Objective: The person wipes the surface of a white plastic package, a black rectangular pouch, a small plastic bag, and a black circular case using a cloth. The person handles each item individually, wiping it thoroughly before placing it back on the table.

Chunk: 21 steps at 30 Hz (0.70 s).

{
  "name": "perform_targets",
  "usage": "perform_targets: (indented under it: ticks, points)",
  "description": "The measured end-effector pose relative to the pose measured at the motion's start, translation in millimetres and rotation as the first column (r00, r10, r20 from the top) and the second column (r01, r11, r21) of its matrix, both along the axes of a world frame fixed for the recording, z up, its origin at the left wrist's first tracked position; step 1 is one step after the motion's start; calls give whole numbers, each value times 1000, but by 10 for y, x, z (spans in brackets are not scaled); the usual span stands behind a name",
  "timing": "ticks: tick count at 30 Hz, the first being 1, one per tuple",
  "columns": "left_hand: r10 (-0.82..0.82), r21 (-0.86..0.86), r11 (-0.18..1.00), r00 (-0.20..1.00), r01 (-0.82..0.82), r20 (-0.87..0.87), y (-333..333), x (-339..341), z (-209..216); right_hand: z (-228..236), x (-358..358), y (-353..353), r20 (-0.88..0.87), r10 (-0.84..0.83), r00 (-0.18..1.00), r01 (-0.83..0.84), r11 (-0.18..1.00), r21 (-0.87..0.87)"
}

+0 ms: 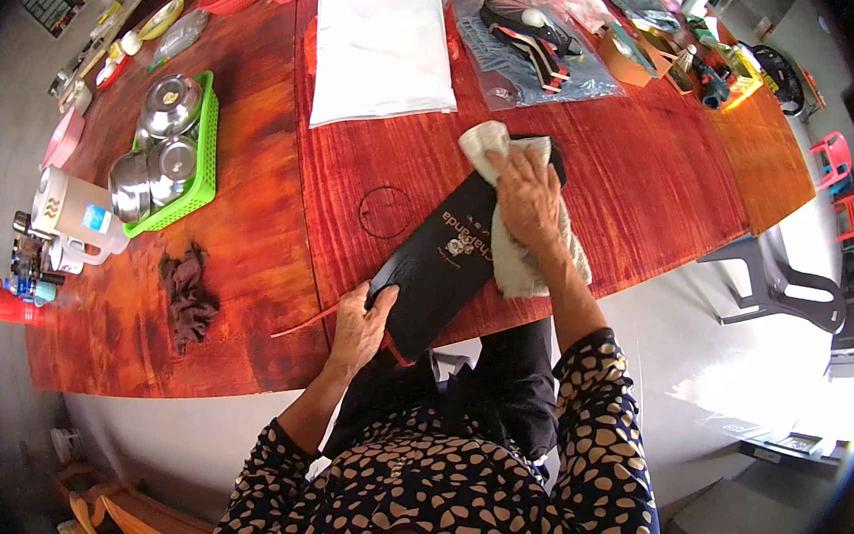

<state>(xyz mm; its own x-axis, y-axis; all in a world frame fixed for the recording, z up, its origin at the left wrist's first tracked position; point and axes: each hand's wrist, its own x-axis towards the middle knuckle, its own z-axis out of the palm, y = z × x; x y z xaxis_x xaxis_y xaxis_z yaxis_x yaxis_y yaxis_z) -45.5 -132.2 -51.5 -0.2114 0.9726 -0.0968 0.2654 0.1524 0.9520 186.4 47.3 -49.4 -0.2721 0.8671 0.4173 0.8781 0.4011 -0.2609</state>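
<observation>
A long, flat black box (445, 253) with pale printing lies slanted across the near edge of the reddish wooden table (248, 243). My left hand (357, 327) is closed on its near left side, thumb on top. Over the far right end, my right hand (531, 197) presses a whitish cloth (538, 261) against the box; one bunched fold sticks out past the fingers and the rest hangs down the box's right side. A thin red strip (304, 324) pokes out beside my left hand. Whether it belongs to the box, I cannot tell.
A green basket (206, 149) of steel bowls, a plastic jug (80, 215) and a dark crumpled rag (187, 298) stand or lie left. Beyond are a white packet (384, 53) and a plastic bag with paddles (539, 50). A grey chair (787, 280) stands right.
</observation>
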Motion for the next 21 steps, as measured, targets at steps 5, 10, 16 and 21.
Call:
perform_targets:
  ticks: [5, 10, 16, 21]
  points:
    - [16, 26, 1000, 1000, -16, -4, 18, 43, 100, -96, -135, 20, -151, 86, 985, -74, 994, 82]
    - [50, 84, 995, 999, -49, -3, 25, 23, -73, -58, -545, -601, -197, 287, 937, -275, 958, 85]
    - [174, -73, 985, 920, -159, 352, 112, 11, -28, 57, -840, -1272, -344, 383, 857, -402, 916, 18]
    - [277, -309, 942, 826, -132, 491, 120, -157, 11, 94, -706, -1537, -506, 577, 641, -646, 762, 51]
